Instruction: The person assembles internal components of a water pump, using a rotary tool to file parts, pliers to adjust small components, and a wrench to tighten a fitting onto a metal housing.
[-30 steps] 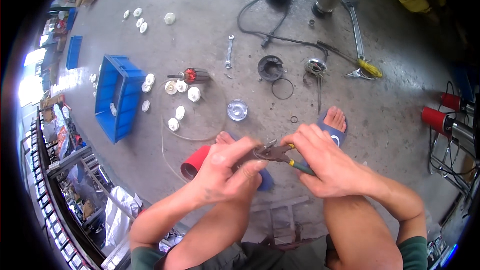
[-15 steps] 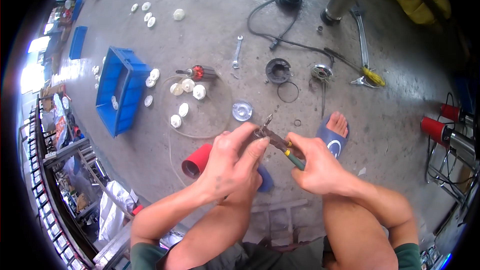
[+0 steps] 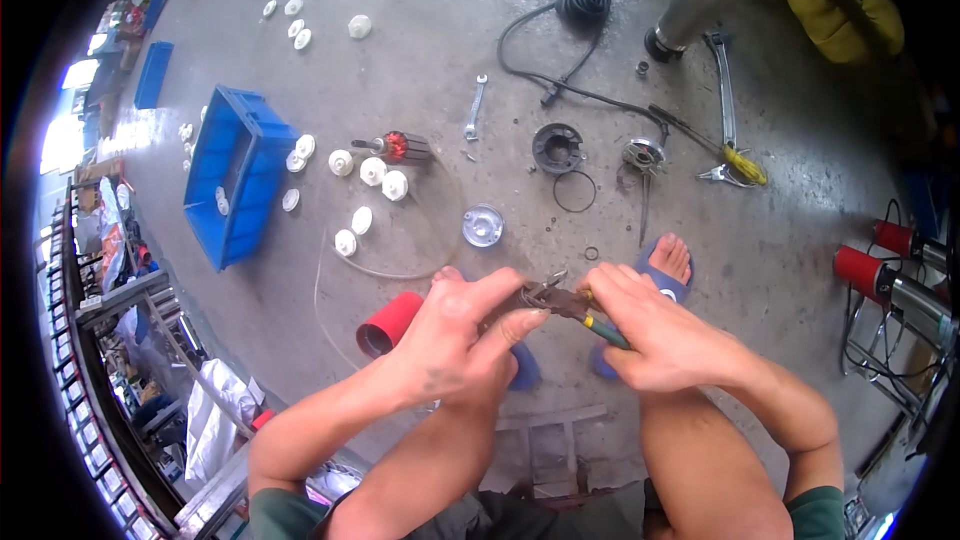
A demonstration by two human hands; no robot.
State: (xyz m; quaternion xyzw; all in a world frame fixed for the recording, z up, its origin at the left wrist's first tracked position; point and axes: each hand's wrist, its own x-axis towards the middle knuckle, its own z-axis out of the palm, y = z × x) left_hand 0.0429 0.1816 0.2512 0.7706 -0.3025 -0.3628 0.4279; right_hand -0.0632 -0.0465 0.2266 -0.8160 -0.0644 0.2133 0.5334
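Head view: the right hand (image 3: pixel 665 340) is wrapped tight around the green-and-yellow rubber grips of a pair of pliers (image 3: pixel 572 306), whose dull rusty metal nose points toward the left hand (image 3: pixel 455 345). The left hand's fingers are pinched together on a small part right at the plier tips; the part is too hidden to tell what it is.

Taking the pliers as landmark: just left of them, against the left wrist, lies a smooth red cylinder (image 3: pixel 390 324) with an open dark end. Just beyond them sits a shiny round metal cap (image 3: pixel 483 225) on rough grey concrete. Farther beyond lie a black ring-shaped housing (image 3: pixel 557 147) and a thin black O-ring (image 3: pixel 574 191). Far left beyond stands a blue plastic crate (image 3: pixel 236 175), with white plastic discs (image 3: pixel 372 172) scattered beside it. Just right, a bare foot in a blue sandal (image 3: pixel 668 265).
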